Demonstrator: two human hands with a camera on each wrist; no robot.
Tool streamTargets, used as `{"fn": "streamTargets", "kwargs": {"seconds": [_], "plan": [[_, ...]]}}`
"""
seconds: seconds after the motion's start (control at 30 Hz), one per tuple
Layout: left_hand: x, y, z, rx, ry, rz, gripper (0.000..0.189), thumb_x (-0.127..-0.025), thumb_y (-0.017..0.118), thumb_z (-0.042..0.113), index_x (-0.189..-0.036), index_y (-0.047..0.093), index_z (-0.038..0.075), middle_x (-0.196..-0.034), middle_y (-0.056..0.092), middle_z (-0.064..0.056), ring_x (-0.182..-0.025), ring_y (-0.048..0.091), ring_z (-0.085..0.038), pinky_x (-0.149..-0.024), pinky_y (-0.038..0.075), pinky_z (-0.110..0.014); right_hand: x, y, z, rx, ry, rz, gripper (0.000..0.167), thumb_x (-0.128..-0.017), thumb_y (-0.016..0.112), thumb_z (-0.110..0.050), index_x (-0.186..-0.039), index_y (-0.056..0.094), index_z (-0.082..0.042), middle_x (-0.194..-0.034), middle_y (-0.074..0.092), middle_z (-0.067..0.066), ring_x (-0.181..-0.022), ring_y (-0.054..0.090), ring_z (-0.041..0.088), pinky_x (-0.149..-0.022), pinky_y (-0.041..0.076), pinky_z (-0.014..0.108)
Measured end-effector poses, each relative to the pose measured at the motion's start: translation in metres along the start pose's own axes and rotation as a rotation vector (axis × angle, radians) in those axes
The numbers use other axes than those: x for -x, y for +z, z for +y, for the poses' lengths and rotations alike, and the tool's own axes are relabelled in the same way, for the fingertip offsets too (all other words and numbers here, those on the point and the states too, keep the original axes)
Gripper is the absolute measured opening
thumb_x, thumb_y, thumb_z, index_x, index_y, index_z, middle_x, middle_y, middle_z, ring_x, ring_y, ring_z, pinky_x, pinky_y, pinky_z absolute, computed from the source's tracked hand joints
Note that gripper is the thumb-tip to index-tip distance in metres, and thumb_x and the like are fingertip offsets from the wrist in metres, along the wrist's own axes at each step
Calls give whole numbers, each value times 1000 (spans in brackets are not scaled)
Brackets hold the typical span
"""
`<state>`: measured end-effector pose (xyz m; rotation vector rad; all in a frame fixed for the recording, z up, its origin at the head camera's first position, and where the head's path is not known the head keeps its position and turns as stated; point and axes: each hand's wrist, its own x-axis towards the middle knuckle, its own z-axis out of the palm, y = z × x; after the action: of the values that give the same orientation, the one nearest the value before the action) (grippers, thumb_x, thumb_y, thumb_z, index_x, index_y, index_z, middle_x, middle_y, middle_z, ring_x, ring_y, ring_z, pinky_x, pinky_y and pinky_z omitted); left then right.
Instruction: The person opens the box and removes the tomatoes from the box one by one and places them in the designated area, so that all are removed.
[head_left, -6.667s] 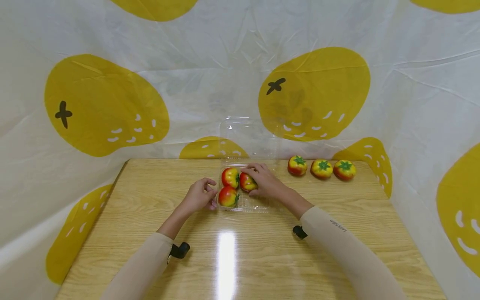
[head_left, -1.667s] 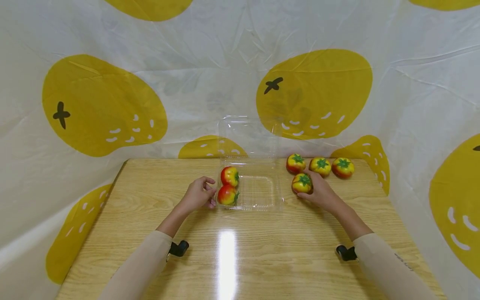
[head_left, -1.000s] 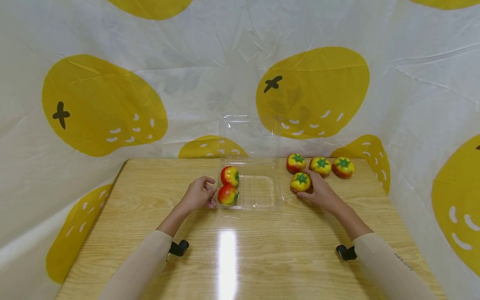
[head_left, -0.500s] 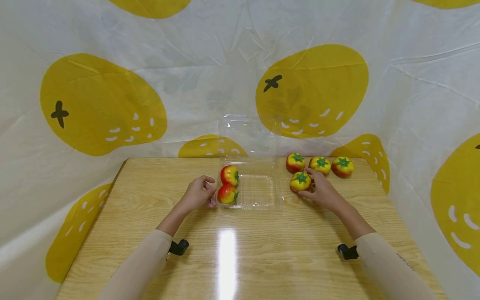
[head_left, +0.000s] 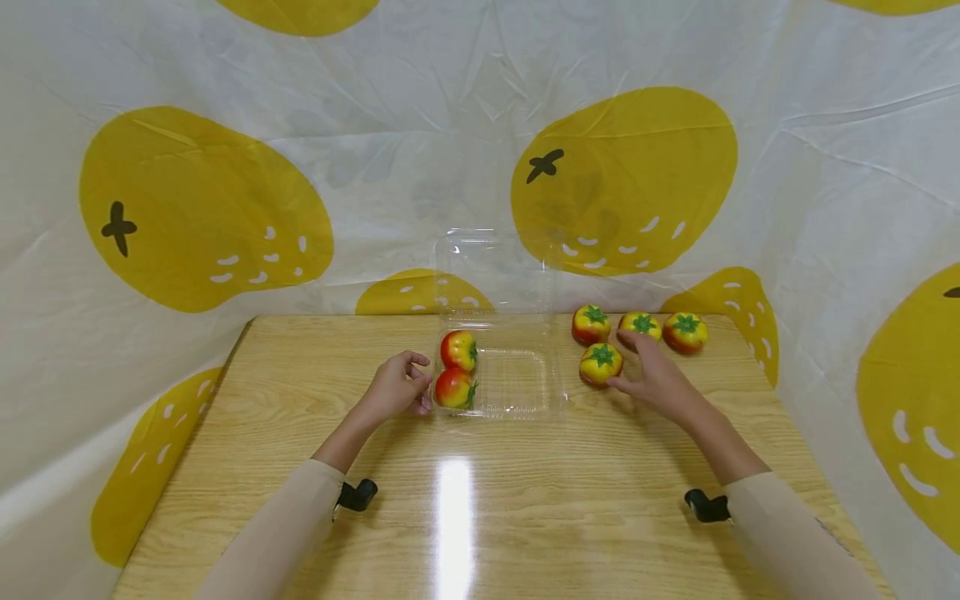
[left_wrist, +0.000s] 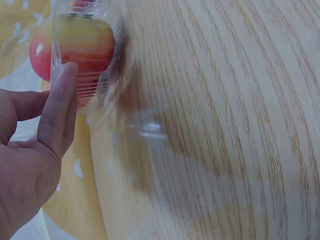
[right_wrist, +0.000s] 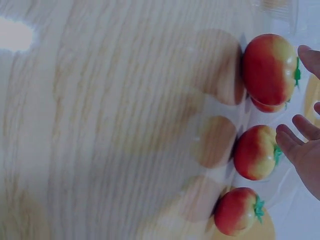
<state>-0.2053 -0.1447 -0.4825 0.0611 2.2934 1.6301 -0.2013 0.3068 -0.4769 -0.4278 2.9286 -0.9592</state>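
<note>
A hinged clear plastic container point(head_left: 517, 379) lies with its lid raised at the back. Two red-and-yellow tomatoes point(head_left: 454, 388) sit along its left side. My left hand point(head_left: 393, 387) is at the container's left edge; in the left wrist view its fingers point(left_wrist: 57, 107) pinch the thin plastic rim beside a tomato point(left_wrist: 90, 42). To the right of the container, one tomato point(head_left: 601, 364) rests on the table, green calyx up. My right hand point(head_left: 660, 379) is just right of it, thumb and fingers spread apart and holding nothing. In the right wrist view, its fingertips point(right_wrist: 287, 135) show beside the tomatoes.
Three more tomatoes stand in a row at the table's back right: a left one point(head_left: 591, 325), a middle one point(head_left: 647, 323) partly behind my fingers, and a right one point(head_left: 686, 332). A white curtain point(head_left: 420, 183) with yellow fruit prints hangs around the wooden table point(head_left: 315, 367).
Earlier my right hand took a tomato out of the container and set it in front of the back row. Now its fingers have let go and drawn slightly right. The left hand stays put.
</note>
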Motion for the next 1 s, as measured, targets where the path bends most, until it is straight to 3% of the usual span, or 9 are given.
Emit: {"fn": "streamTargets", "kwargs": {"seconds": [0.3, 0.47, 0.8, 1.0], "plan": [[0, 0, 0, 5, 1, -3, 38, -100, 62, -2, -136, 52, -8, -91, 62, -16, -56, 70, -19, -60, 66, -47, 0, -7, -21, 58, -72, 29, 81, -88, 83, -17, -150, 38, 11, -151, 42, 34, -141, 38, 51, -117, 33, 70], [0, 0, 0, -1, 5, 0, 37, -100, 63, -2, -135, 52, -8, -90, 62, -16, -56, 69, -18, -60, 66, -48, -3, -2, -36, 28, -144, 46, 77, -86, 85, -11, -147, 43, 8, -149, 47, 30, -140, 40, 49, -117, 34, 69], [1, 1, 2, -5, -3, 2, 37, -100, 62, -1, -135, 52, -7, -91, 63, -17, -56, 68, -19, -60, 66, -47, -15, 10, -63, 64, -229, -40, 78, -88, 83, -12, -154, 42, -4, -158, 44, 20, -148, 36, 41, -122, 30, 64], [1, 0, 1, -8, -1, 3, 37, -101, 63, 0, -135, 52, -7, -91, 63, -17, -56, 69, -19, -59, 66, -45, -25, 20, -80, 76, -330, -47, 79, -86, 85, -12, -153, 45, -5, -155, 48, 18, -144, 42, 41, -119, 36, 63]]}}
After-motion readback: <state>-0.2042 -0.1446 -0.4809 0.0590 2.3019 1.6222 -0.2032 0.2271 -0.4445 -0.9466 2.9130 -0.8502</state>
